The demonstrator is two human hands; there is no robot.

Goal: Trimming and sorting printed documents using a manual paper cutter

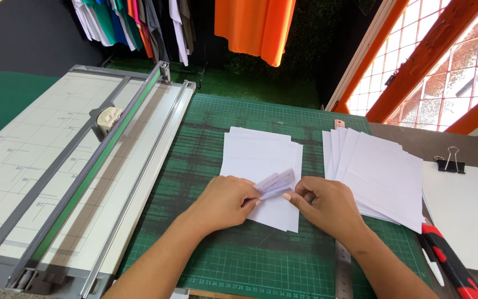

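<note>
On the green mat (239, 260), both hands meet over a stack of white sheets (258, 160), forearms reaching in from below. Left hand (222, 202) and right hand (325, 205) each pinch one end of a small paper slip (276, 184), grip closed on it just above the stack. Another fanned pile (380, 177) lies right, a trimmer (56, 166) left.

Bright daylight from the window (449, 66) at right; sharp focus, wide-angle bending at edges, soft shadows
</note>
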